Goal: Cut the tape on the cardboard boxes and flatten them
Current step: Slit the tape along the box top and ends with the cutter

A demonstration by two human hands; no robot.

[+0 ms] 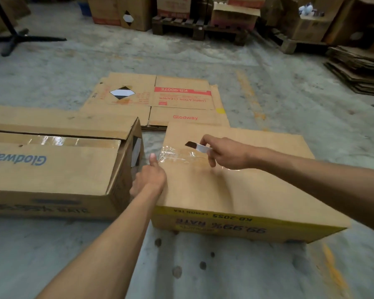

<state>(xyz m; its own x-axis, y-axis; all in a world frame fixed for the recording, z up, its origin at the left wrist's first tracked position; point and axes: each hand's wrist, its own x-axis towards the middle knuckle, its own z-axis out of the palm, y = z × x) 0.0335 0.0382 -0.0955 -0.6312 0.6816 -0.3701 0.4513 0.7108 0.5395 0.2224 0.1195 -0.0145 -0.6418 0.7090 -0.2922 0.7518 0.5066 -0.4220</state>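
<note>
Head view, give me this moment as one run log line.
right hand: holds cutter over tape | left hand: grips box edge | tape: partly cut, unclear | box: unflattened

I see the taped box (235,186) right of the opened box (52,167) on the floor (203,272); the flattened box (156,100) lies behind both.

Grey concrete floor (203,57) all around, scuffed, with faded orange paint streaks (249,96) running down the right side. Dark round spots (177,271) dot the floor at the near edge. Top left, a black stand base (15,39) spreads its legs on the floor. Along the back, a dark wooden pallet (194,29) sits in the middle, and another pallet (289,45), lighter, stands to its right.
</note>
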